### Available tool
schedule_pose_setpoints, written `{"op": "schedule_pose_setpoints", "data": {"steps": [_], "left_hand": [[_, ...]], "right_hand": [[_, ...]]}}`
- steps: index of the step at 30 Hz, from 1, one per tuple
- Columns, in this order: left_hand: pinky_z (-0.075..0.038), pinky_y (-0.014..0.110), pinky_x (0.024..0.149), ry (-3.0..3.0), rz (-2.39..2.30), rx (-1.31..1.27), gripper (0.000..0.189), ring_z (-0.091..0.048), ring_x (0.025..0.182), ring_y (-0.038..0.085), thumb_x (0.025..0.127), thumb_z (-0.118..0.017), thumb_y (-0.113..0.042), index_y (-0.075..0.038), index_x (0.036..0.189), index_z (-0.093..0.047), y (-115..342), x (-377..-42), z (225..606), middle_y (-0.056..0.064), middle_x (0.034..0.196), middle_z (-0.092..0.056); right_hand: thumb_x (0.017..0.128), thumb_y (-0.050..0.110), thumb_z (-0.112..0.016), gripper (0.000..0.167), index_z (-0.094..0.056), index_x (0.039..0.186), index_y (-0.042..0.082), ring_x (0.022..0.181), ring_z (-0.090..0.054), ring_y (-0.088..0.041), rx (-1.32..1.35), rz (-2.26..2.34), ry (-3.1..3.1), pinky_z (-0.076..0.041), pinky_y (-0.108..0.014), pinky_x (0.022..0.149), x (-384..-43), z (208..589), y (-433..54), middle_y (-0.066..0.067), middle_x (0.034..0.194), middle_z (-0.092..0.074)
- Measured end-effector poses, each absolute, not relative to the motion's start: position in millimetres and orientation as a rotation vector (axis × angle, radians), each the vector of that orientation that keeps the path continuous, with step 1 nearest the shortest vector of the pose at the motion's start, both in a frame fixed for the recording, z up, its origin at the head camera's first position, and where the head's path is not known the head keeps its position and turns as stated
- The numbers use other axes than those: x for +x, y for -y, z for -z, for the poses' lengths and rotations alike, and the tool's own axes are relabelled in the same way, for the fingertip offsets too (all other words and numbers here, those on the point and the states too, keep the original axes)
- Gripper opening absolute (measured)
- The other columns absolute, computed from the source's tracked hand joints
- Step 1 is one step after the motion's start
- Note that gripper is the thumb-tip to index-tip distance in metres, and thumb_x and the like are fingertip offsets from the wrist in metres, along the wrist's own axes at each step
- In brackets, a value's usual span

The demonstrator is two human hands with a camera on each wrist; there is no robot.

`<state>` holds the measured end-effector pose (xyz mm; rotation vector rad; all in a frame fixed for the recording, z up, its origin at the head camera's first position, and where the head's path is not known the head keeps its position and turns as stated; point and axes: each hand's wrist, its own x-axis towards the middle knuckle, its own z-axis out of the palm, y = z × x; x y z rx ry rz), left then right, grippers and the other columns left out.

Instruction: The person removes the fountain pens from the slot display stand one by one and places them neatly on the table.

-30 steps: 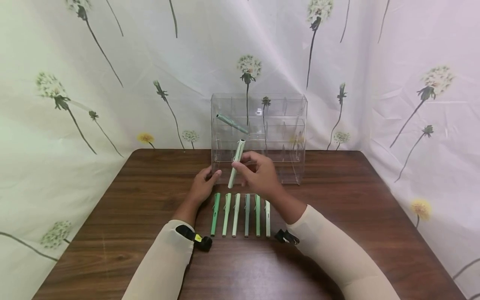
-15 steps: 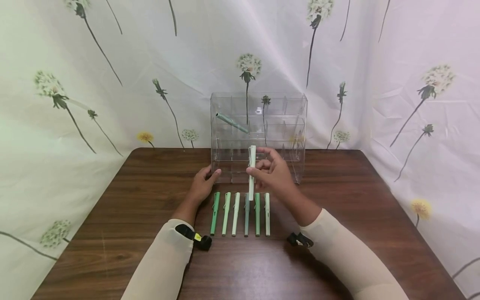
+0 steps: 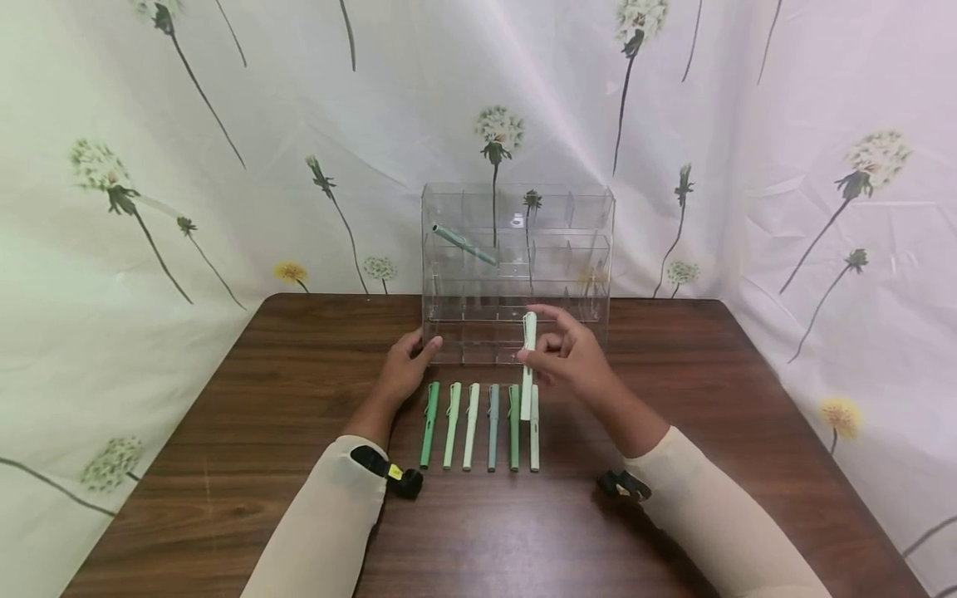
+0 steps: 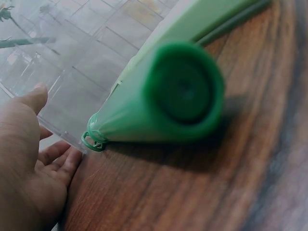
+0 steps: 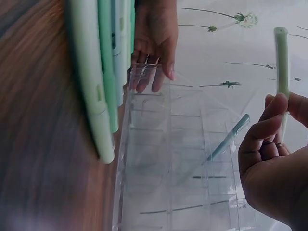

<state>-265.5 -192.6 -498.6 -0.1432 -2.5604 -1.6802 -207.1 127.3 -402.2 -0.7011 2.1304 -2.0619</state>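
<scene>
My right hand (image 3: 571,355) pinches a pale green pen (image 3: 530,332) by its middle, clip end up, above the right end of a row of pens. In the right wrist view the pen (image 5: 282,62) stands out past the thumb and fingers. Several pens lie side by side on the table, from a bright green pen (image 3: 429,425) at the left to a pale pen (image 3: 534,444) at the right. My left hand (image 3: 404,370) holds the lower left corner of a clear plastic organizer (image 3: 516,320), thumb at its front edge. A grey-green pen (image 3: 464,244) leans slanted in an upper left compartment.
The organizer stands at the back of the brown wooden table (image 3: 299,399), before a curtain (image 3: 359,116) printed with dandelions. Its tiers are split by thin clear dividers. A wrist camera (image 3: 404,483) on the left sleeve sits close to the bright green pen.
My right hand has moved right and lower with the pale green pen, from before the organizer to over the row's right end; the pen has turned more upright. The left hand stays put.
</scene>
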Motion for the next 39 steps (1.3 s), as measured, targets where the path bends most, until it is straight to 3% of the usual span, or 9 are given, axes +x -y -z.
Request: {"op": "schedule_pose_setpoints", "data": {"steps": [8,16,28,39], "left_hand": [[-0.043,0.059,0.122,2.572,1.677,-0.136,0.062,-0.052,0.147,0.039,0.112,-0.061,-0.047,-0.013,0.163,-0.053,191.3,-265.8,496.8,0.022,0.157,-0.055],[-0.043,0.059,0.122,2.572,1.673,-0.141,0.062,-0.052,0.147,0.039,0.113,-0.061,-0.046,-0.012,0.164,-0.051,191.9,-265.4,496.4,0.023,0.158,-0.055],[-0.043,0.058,0.122,2.575,1.688,-0.133,0.063,-0.052,0.148,0.039,0.113,-0.061,-0.046,-0.013,0.165,-0.05,193.6,-264.9,496.7,0.022,0.159,-0.053],[-0.043,0.057,0.12,2.576,1.68,-0.121,0.062,-0.053,0.145,0.038,0.113,-0.061,-0.044,-0.013,0.165,-0.05,192.9,-263.2,496.2,0.023,0.157,-0.055]], "right_hand": [[0.096,0.002,-0.081,0.074,-0.048,0.161,0.016,0.057,-0.055,-0.012,-0.621,2.01,-2.209,-0.052,-0.029,0.055,-202.5,413.8,-149.3,0.0,0.072,-0.067],[0.097,0.005,-0.082,0.073,-0.048,0.161,0.018,0.057,-0.059,-0.016,-0.532,1.944,-2.256,-0.057,-0.032,0.059,-196.1,426.8,-166.6,-0.007,0.075,-0.069],[0.097,0.01,-0.084,0.075,-0.046,0.161,0.011,0.059,-0.059,-0.015,-0.486,1.8,-2.332,-0.06,-0.034,0.062,-192.8,438.4,-183.1,-0.001,0.079,-0.072],[0.096,0.006,-0.083,0.076,-0.044,0.161,0.003,0.06,-0.061,-0.014,-0.472,1.768,-2.369,-0.055,-0.034,0.057,-201.3,453.2,-185.7,0.001,0.076,-0.071]]}}
